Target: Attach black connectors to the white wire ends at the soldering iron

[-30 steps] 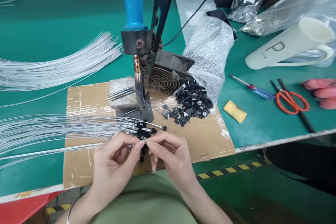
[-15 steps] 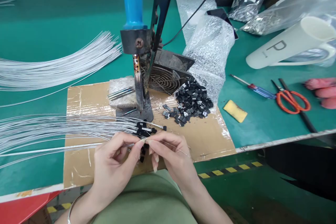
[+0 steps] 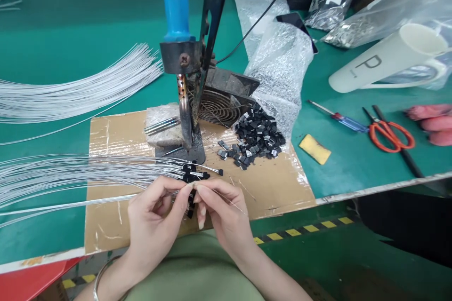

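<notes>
My left hand (image 3: 155,216) is closed in a pinch on thin white wires (image 3: 116,199) that run in from the left. Against its fingertips, the thumb and index finger of my right hand (image 3: 222,209) are pressed together, with thin wire strands sticking out past them to the right. The wire tips between the fingers are too small to make out. Just behind my fingers lie finished-looking white cables (image 3: 141,169) with black connectors (image 3: 190,171) on their ends. Above these, the soldering iron (image 3: 184,122) points down from its stand.
Loose black connectors (image 3: 259,134) are piled on the cardboard (image 3: 282,188). A fan (image 3: 219,103) stands behind the iron. To the right lie a yellow sponge (image 3: 315,149), a screwdriver (image 3: 339,117), scissors (image 3: 390,134) and a white mug (image 3: 384,61). More white wires (image 3: 77,96) lie at the left.
My right hand has shifted slightly left and its fingers have drawn in a little. The wires stay pinched. The whole view has moved slightly.
</notes>
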The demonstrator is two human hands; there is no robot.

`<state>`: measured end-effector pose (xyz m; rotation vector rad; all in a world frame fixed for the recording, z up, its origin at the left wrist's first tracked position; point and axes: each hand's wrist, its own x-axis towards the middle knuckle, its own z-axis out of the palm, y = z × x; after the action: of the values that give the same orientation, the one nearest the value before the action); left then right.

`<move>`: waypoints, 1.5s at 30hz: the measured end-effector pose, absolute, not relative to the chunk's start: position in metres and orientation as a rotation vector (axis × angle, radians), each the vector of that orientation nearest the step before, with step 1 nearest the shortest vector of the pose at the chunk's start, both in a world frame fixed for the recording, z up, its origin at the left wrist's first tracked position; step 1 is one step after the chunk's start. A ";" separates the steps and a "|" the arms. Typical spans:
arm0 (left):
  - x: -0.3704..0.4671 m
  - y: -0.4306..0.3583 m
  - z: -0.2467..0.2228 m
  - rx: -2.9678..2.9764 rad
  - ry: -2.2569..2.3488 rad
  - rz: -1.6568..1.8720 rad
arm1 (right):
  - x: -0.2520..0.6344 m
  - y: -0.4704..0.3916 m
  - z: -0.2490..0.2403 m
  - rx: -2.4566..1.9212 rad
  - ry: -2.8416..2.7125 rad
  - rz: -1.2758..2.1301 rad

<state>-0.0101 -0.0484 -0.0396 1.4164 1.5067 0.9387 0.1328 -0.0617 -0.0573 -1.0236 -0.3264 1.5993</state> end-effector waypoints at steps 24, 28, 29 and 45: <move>-0.012 -0.036 -0.033 1.392 1.471 0.874 | 0.205 -0.033 -0.068 -1.687 -1.473 0.460; -0.012 -0.036 -0.033 1.387 1.494 0.876 | 0.204 -0.023 -0.077 -1.741 -1.603 0.347; -0.012 -0.036 -0.032 1.381 1.500 0.879 | 0.203 -0.022 -0.078 -1.748 -1.622 0.331; -0.007 -0.032 -0.027 1.237 1.598 0.848 | 0.178 -0.051 -0.073 -1.657 -0.808 0.894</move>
<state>-0.0073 -0.0321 -0.0267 1.2366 1.5979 0.8478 0.1780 -0.0514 -0.0726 -1.6571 -0.8080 0.8943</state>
